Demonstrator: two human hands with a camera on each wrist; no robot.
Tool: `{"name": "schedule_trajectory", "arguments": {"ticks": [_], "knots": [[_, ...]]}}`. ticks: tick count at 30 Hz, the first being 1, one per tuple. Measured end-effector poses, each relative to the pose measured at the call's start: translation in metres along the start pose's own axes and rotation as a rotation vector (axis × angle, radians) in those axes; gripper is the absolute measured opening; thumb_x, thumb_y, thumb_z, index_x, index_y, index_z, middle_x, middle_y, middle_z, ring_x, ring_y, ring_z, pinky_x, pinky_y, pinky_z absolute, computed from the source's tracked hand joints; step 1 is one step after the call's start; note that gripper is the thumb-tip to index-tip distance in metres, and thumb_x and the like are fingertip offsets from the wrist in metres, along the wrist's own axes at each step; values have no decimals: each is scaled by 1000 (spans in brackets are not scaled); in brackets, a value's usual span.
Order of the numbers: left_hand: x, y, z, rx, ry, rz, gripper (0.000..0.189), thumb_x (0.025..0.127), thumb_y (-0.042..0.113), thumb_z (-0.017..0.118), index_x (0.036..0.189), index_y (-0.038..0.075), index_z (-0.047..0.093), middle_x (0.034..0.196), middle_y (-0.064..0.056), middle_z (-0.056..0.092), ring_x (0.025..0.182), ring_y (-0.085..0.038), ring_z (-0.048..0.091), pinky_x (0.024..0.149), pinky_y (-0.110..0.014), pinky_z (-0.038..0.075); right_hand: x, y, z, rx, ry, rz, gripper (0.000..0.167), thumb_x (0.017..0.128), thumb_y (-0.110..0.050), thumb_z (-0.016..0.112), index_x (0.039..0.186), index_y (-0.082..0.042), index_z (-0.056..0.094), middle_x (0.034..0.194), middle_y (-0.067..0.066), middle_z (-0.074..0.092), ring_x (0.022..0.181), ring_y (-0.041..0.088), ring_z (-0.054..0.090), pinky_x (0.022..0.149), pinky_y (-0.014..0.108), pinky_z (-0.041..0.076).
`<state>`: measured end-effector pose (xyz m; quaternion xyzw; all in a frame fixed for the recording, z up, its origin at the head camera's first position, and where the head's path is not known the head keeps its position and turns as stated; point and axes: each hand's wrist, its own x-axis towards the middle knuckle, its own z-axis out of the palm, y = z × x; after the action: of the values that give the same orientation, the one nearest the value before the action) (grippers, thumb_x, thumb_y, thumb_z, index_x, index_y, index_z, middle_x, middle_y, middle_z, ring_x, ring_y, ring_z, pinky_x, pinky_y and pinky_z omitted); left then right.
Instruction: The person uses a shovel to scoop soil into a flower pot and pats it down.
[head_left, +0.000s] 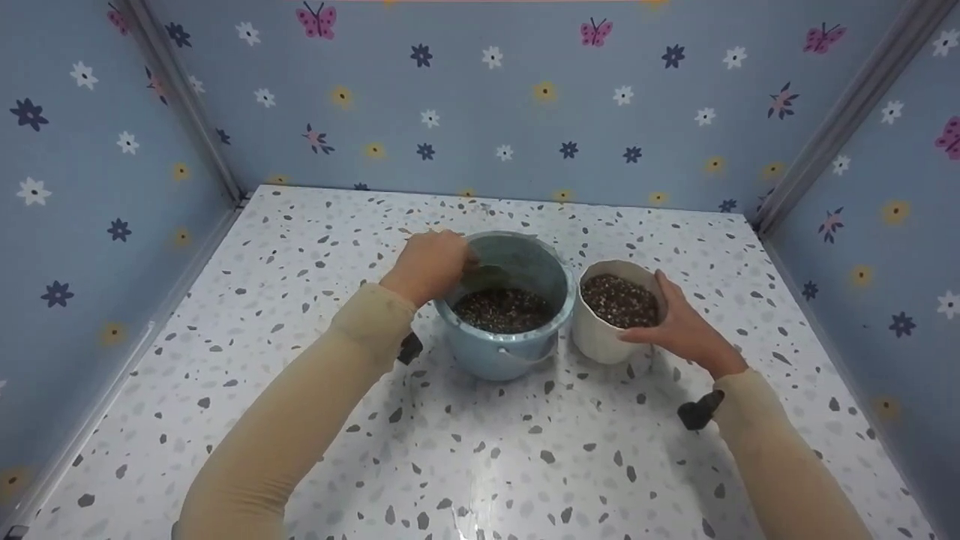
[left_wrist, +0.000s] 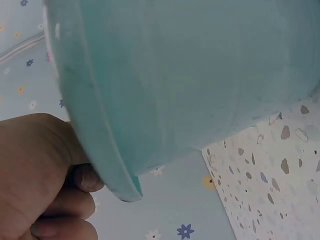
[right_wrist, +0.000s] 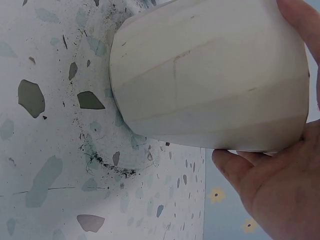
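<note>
Dark speckled potting soil (head_left: 506, 311) lies in the bottom of a light-blue bucket (head_left: 480, 356) with a thin handle. My left hand (head_left: 427, 264) is at the bucket's far left rim, fingers curled and their tips reaching inside. An olive-green thing (head_left: 489, 276) shows in the bucket just by those fingertips; most of it is hidden and I cannot tell its kind. Close by on the right stands a cream, faceted flowerpot (head_left: 600, 341), filled high with soil (head_left: 621, 301). My right hand (head_left: 686, 330) grips its right side, thumb and fingers spread around the wall.
Both containers stand on a white speckled tabletop (head_left: 480, 450). Crumbs of soil (right_wrist: 115, 169) are scattered beside the flowerpot's base. Blue flowered panels (head_left: 487, 97) enclose the table at the back and on both sides.
</note>
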<state>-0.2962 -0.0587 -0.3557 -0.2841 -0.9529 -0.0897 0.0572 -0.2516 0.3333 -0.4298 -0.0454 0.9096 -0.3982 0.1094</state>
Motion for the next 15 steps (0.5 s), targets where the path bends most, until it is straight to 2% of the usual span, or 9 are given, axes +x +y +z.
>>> {"name": "schedule_trajectory", "arguments": {"ticks": [4,8,11,15], "knots": [[-1,3,-1,25,-54,1,12,91,4,66,99,6,74,89,-11,71,79,-28,66,75,-42,56,0,-1,0,2,-5,-5,135,74,-52,84,157,-12,-15,162,20,-9,148,41,0,114,63,8],[0,5,-5,-36,-138,-4,17,89,5,67,104,6,75,99,-10,72,87,-29,68,80,-42,56,0,-1,0,4,-13,6,135,73,-52,84,157,-13,-15,162,20,-9,147,42,1,114,63,9],[0,4,-5,-51,-158,-17,18,89,6,67,105,6,75,100,-10,73,88,-29,69,79,-43,56,-1,-3,0,8,-14,11,134,74,-51,84,157,-13,-15,162,20,-8,147,42,2,114,63,10],[-1,6,-6,-63,-172,-37,14,87,9,67,97,6,76,94,-10,72,82,-29,68,74,-43,57,-2,-4,0,10,-12,10,133,76,-51,83,157,-13,-15,163,20,-8,147,42,4,113,63,12]]}}
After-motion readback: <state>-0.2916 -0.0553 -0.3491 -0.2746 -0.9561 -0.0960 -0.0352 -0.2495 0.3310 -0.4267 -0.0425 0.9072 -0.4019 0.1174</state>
